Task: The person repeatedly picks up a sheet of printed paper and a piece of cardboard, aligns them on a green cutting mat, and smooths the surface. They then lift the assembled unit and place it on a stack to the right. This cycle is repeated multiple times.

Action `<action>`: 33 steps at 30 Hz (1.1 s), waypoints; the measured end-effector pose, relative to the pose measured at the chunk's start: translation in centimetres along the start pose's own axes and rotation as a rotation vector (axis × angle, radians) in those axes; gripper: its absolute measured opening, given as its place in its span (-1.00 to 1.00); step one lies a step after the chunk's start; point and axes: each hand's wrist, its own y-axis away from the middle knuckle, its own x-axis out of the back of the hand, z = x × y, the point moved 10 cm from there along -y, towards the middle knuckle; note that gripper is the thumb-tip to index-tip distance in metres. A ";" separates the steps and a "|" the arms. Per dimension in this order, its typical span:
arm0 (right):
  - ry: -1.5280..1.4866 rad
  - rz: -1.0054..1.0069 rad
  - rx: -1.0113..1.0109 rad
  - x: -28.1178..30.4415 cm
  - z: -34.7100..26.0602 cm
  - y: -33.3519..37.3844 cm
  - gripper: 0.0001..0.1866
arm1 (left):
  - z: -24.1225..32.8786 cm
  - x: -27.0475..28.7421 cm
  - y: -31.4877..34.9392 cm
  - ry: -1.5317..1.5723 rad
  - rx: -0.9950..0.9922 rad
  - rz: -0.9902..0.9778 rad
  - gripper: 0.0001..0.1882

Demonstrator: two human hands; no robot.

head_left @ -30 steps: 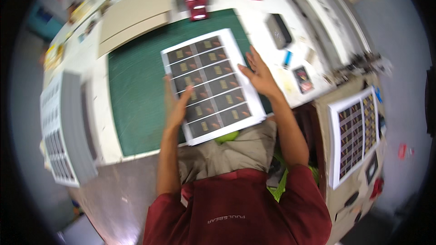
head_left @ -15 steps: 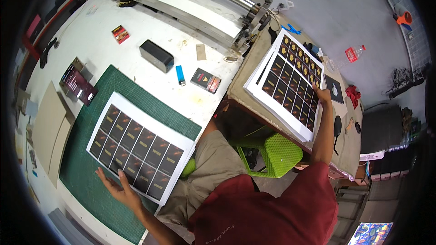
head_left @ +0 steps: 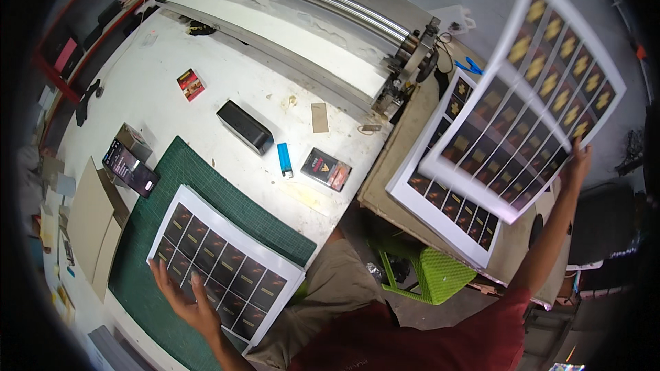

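At the lower left, my left hand (head_left: pixel 191 302) has its fingers spread over the near edge of a stack of printed sheets (head_left: pixel 223 261). Dark card-like panels in a grid cover its top sheet. This stack lies on a green cutting mat (head_left: pixel 137 254) and reaches past the white table's edge. My right hand (head_left: pixel 579 161) grips the right edge of a printed sheet (head_left: pixel 543 130), which is tilted up in the air and blurred by motion. Yellow shapes fill its upper panels. Under it, a second stack of similar sheets (head_left: pixel 426 216) rests on the side table, partly hidden.
On the white table (head_left: pixel 240 172) lie a black box (head_left: pixel 245 127), a blue lighter (head_left: pixel 284 160), a dark pack (head_left: pixel 326 169), a red pack (head_left: pixel 190 84) and a propped phone (head_left: pixel 129 167). A roller machine (head_left: pixel 302 34) spans the back. A green stool (head_left: pixel 440 275) stands between the tables.
My right hand has lifted a sheet off the right-hand stack, up and to the right. My left hand has moved onto the left stack's edge. The view has shifted.
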 end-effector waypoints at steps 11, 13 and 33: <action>-0.796 -0.053 -0.114 -33.5 -4.6 -18.0 -0.65 | 16.5 -23.1 -12.0 0.195 -0.509 -0.426 -0.54; -0.813 0.022 -0.040 -37.9 -4.5 -18.5 -0.65 | 17.6 -28.6 -13.9 0.322 -0.416 -0.466 -0.55; 0.540 -0.494 0.240 -52.0 -6.1 -3.6 -0.24 | 11.8 -38.4 -16.4 1.184 0.573 -0.356 -0.69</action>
